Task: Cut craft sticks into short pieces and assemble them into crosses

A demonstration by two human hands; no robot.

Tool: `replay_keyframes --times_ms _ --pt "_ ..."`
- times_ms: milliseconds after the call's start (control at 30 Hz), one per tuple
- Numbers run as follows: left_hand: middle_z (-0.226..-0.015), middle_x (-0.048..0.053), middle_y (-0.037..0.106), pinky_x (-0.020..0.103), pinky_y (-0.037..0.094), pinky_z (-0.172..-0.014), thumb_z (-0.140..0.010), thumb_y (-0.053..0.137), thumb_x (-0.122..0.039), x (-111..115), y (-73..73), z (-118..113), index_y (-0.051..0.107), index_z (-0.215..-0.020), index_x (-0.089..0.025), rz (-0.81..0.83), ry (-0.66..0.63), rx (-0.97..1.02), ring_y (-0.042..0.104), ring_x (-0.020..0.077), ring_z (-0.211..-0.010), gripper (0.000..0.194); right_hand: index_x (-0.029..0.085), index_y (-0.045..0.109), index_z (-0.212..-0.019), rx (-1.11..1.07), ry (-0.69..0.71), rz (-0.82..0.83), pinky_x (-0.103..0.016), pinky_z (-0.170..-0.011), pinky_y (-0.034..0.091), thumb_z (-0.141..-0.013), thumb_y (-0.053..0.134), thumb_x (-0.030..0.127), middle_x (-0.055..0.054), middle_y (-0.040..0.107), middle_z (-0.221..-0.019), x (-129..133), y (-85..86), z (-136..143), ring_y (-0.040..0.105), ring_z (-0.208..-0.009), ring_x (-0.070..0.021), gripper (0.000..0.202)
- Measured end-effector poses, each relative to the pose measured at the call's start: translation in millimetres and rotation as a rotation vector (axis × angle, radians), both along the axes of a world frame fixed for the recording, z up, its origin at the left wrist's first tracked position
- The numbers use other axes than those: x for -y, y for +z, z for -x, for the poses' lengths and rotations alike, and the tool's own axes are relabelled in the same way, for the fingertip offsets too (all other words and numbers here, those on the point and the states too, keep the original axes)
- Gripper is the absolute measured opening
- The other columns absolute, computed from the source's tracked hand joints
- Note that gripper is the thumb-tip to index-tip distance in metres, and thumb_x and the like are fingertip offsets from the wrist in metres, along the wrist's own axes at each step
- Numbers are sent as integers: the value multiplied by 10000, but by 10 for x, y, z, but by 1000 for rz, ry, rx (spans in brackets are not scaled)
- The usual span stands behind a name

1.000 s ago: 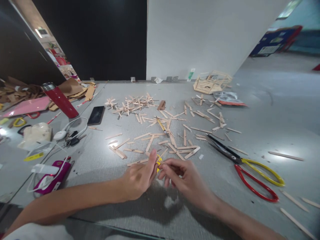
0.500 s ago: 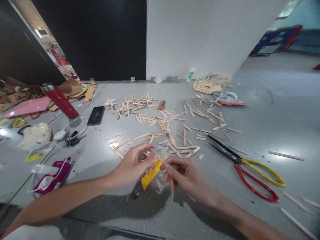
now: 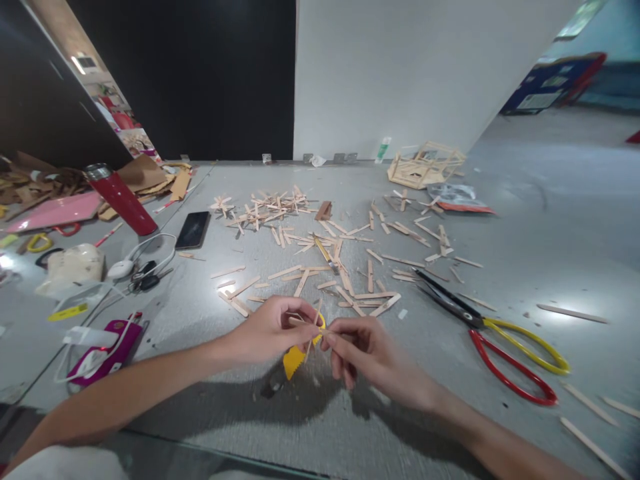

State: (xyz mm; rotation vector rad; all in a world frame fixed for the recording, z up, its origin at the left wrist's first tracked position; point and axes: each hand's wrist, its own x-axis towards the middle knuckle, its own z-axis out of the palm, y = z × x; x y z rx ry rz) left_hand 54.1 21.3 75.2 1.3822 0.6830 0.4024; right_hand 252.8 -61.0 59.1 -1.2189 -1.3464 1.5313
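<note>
Close to the table's front, my left hand (image 3: 281, 327) pinches small wooden craft sticks (image 3: 317, 320) that cross each other at its fingertips. My right hand (image 3: 367, 347) meets it from the right, thumb and forefinger closed on the end of a craft stick lying across the others. Partly hidden below and behind the fingers is a yellow flat piece with a toothed edge (image 3: 294, 362); whether it rests on the table or is held cannot be told. Beyond both hands, many loose craft sticks (image 3: 370, 275) lie scattered, with a yellow cutter-like tool (image 3: 324, 252) among them.
Large scissors (image 3: 480, 321) with red and yellow handles lie at right. A stick-built frame (image 3: 425, 167) and plastic packet (image 3: 457, 197) sit farther back. At left are a phone (image 3: 193, 231), red bottle (image 3: 123, 200), keys (image 3: 147, 277), cables and a purple power strip (image 3: 107, 350).
My left fingers have closed in around the sticks. One stick now stands more upright and another runs across it between both hands, covering more of the yellow piece.
</note>
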Motion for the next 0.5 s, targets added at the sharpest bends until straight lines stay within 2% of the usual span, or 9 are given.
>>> replay_keyframes --times_ms 233,400,500 --pt "-776 48 738 267 562 -673 -903 789 -342 5 9 11 658 -901 -173 -26 -14 6 708 153 -697 214 182 683 -816 6 -2 7 -221 -455 421 -887 642 783 12 655 -573 -11 13 5 536 -419 -89 606" --pt "-752 49 736 274 558 -655 -925 746 -357 -27 71 23 673 -870 -170 -124 -34 -38 702 162 -672 208 182 673 -822 53 11 -23 -235 -460 417 -930 623 727 8 652 -595 -27 16 10 541 -433 -95 558" --pt "-774 42 735 270 569 -702 -933 710 -315 -106 183 65 687 -889 -153 -159 22 -72 721 166 -719 170 177 692 -1072 72 -41 -72 -246 -470 463 -935 672 636 -12 714 -721 -43 -31 -24 614 -492 -124 480"
